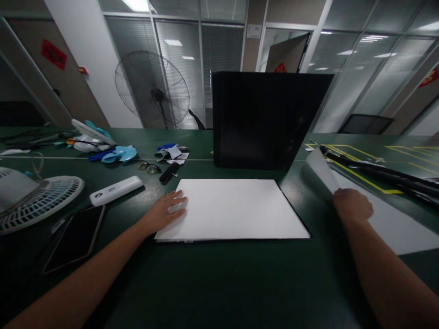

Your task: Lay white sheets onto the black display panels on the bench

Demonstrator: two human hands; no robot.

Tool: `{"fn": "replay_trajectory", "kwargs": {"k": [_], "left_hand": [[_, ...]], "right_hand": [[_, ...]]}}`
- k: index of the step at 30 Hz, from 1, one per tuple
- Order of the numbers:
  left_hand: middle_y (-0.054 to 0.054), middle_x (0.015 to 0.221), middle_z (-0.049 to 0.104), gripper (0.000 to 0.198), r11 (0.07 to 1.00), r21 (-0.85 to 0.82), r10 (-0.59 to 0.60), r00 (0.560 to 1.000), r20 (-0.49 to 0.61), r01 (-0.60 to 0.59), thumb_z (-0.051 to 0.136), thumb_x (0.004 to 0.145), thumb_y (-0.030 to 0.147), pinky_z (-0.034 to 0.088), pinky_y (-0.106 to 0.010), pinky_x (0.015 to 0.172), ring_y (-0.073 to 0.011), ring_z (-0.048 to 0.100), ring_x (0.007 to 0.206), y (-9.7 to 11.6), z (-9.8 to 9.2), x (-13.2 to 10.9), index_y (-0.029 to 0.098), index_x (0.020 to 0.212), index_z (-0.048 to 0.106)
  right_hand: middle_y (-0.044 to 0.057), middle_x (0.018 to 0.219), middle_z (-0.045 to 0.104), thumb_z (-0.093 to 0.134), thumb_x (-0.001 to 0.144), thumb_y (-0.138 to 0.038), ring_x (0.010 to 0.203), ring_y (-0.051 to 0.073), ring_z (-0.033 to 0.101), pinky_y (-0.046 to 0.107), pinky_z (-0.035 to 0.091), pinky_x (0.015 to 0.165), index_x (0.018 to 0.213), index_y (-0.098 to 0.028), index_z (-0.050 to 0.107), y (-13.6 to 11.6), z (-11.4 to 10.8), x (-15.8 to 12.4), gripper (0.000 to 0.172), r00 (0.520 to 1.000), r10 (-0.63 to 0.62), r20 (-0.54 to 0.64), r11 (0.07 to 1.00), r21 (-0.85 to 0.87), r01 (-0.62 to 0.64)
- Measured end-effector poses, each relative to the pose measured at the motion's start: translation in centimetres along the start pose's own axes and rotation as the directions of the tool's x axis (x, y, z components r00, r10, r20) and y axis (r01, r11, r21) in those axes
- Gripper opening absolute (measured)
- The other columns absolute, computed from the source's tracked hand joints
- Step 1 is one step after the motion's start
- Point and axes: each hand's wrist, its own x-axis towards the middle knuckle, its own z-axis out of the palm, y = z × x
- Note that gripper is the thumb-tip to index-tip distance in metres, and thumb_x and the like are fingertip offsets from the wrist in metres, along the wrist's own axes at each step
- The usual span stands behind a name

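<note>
My left hand (167, 211) lies flat with spread fingers on the left edge of a white rectangular panel (236, 210) with a thin dark border. The panel rests flat on the green tabletop (219, 283). Off to the right, my right hand (352, 205) is closed on a large white sheet (394, 224), whose far left part curls upward. The fingertips on the sheet are partly hidden from me. Behind the panel stands a black upright panel (264, 121), tilted slightly, with nothing of mine touching it.
Left of the panel are a phone (76, 237), a white power bank (116, 190), a white fan (41, 201), eyeglasses (149, 167) and a black slim object (169, 172). Blue gloves (120, 154) lie farther back. Long black strips (380, 171) lie at right beside yellow tape lines.
</note>
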Motion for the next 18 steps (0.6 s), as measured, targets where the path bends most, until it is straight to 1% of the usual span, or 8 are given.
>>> {"fn": "replay_trajectory", "kwargs": {"k": [4,6,8,10,12,14,15,18], "left_hand": [[-0.012,0.165,0.045,0.072,1.000,-0.011,-0.012,1.000,0.000,0.012,0.054,0.093,0.074,0.021,-0.064,0.127,-0.0376,0.041,0.154,0.0,0.0,0.0,0.026,0.144,0.066],[-0.012,0.166,0.045,0.072,1.000,-0.002,-0.015,1.000,0.000,0.015,0.054,0.093,0.075,0.021,-0.063,0.128,-0.0372,0.040,0.154,0.2,-0.1,0.0,0.026,0.144,0.066],[-0.012,0.166,0.045,0.074,1.000,0.006,-0.015,1.000,0.000,0.015,0.051,0.093,0.077,0.021,-0.062,0.128,-0.0370,0.040,0.155,0.4,-0.1,-0.1,0.026,0.145,0.066],[-0.012,0.166,0.045,0.078,1.000,0.001,-0.009,1.000,0.003,0.009,0.050,0.092,0.081,0.022,-0.062,0.129,-0.0376,0.039,0.155,0.5,-0.2,-0.2,0.025,0.144,0.066],[-0.012,0.165,0.046,0.080,0.999,-0.033,-0.006,1.000,0.004,0.007,0.045,0.094,0.084,0.022,-0.062,0.129,-0.0375,0.040,0.155,0.6,-0.3,-0.3,0.025,0.143,0.068],[-0.010,0.164,0.048,0.080,0.995,-0.094,-0.027,1.000,-0.004,0.027,0.034,0.098,0.084,0.021,-0.059,0.130,-0.0359,0.040,0.155,0.7,-0.4,-0.4,0.027,0.140,0.069],[-0.009,0.163,0.050,0.081,0.991,-0.128,-0.050,0.999,-0.014,0.048,0.028,0.099,0.083,0.021,-0.057,0.131,-0.0352,0.040,0.155,0.6,-0.4,-0.4,0.027,0.141,0.069],[-0.011,0.160,0.054,0.091,0.973,-0.212,-0.106,0.992,-0.062,0.091,0.018,0.099,0.084,0.024,-0.057,0.131,-0.0363,0.044,0.152,0.5,-0.5,-0.5,0.023,0.149,0.061]], "right_hand": [[0.021,0.102,0.068,0.032,0.114,-0.042,0.094,0.031,0.069,0.046,0.056,0.079,0.113,-0.010,0.072,-2.9,-2.9,-2.6,0.051,0.991,-0.077,-0.111,0.997,-0.010,0.076],[0.025,0.106,0.068,0.027,0.113,-0.039,0.094,0.035,0.070,0.048,0.054,0.079,0.112,-0.007,0.073,-5.5,-3.7,-4.6,0.056,0.959,-0.242,-0.148,0.970,-0.007,0.243],[0.025,0.112,0.069,0.029,0.113,-0.037,0.099,0.036,0.070,0.048,0.054,0.085,0.114,-0.008,0.073,-8.2,-3.9,-7.0,0.052,0.877,-0.461,-0.138,0.885,0.007,0.466],[0.021,0.123,0.069,0.033,0.112,-0.034,0.113,0.035,0.067,0.049,0.052,0.097,0.118,-0.010,0.073,-10.8,-3.6,-9.9,0.047,0.719,-0.688,-0.095,0.719,0.046,0.694],[0.015,0.135,0.066,0.038,0.110,-0.031,0.133,0.032,0.058,0.049,0.046,0.112,0.122,-0.014,0.074,-12.9,-3.1,-12.7,0.041,0.493,-0.868,-0.048,0.487,0.108,0.867],[0.010,0.143,0.062,0.043,0.109,-0.028,0.141,0.028,0.051,0.046,0.043,0.119,0.127,-0.016,0.073,-14.3,-2.6,-15.1,0.037,0.271,-0.962,-0.016,0.265,0.173,0.949],[0.010,0.144,0.062,0.044,0.108,-0.028,0.141,0.027,0.051,0.046,0.044,0.119,0.131,-0.016,0.071,-14.7,-2.4,-16.0,0.038,0.186,-0.982,-0.005,0.182,0.199,0.963],[0.015,0.143,0.061,0.043,0.108,-0.026,0.133,0.027,0.059,0.047,0.052,0.111,0.142,-0.013,0.064,-15.1,-2.5,-17.5,0.042,0.044,-0.999,0.016,0.047,0.245,0.968]]}}
